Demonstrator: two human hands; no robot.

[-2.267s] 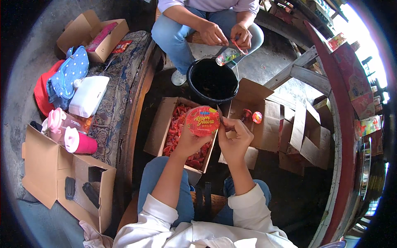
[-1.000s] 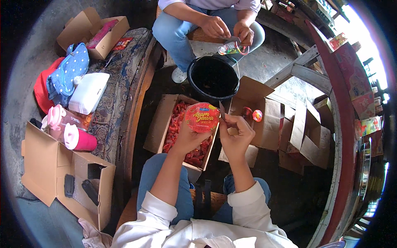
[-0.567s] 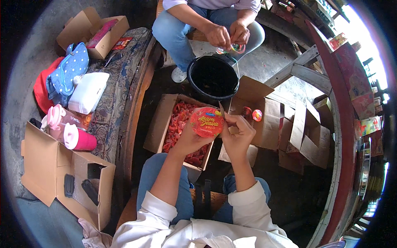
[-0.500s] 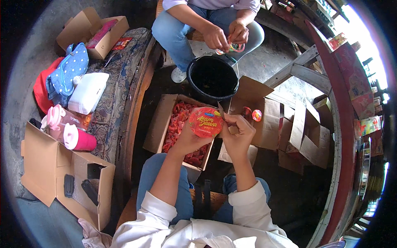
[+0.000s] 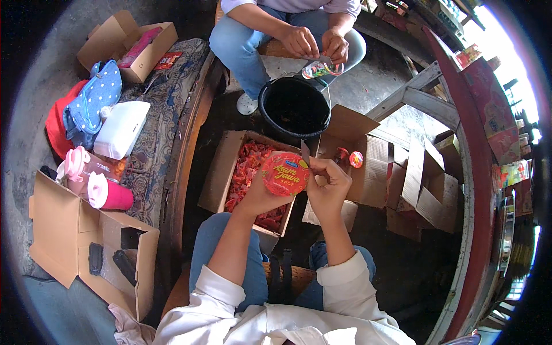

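Note:
My left hand (image 5: 257, 197) is wrapped round a plastic drink cup (image 5: 284, 175), its round red printed lid facing up. In my right hand (image 5: 329, 187) a thin, flat metal blade (image 5: 305, 150) is pinched, pointing away from me beside the lid's right edge. Below the cup stands a cardboard box (image 5: 217, 190) holding many red plastic scraps (image 5: 252, 156). Across from me, a co-worker's hands (image 5: 315, 47) hold a clear printed cup (image 5: 315, 69) and a dark flat piece over a black bucket (image 5: 264, 112).
Right of the bucket, an open carton (image 5: 368, 172) holds a few red-lidded cups (image 5: 356, 159), with more open cartons (image 5: 422, 178) beyond. A wooden frame (image 5: 431, 106) borders the right. At left, a patterned bench (image 5: 169, 115) carries a white container (image 5: 122, 130), a pink tumbler (image 5: 110, 191) and boxes.
The cup in my left hand has turned slightly and its lid print is tilted differently. The blade has shifted a little left. The co-worker's cup has come into clearer view above the bucket.

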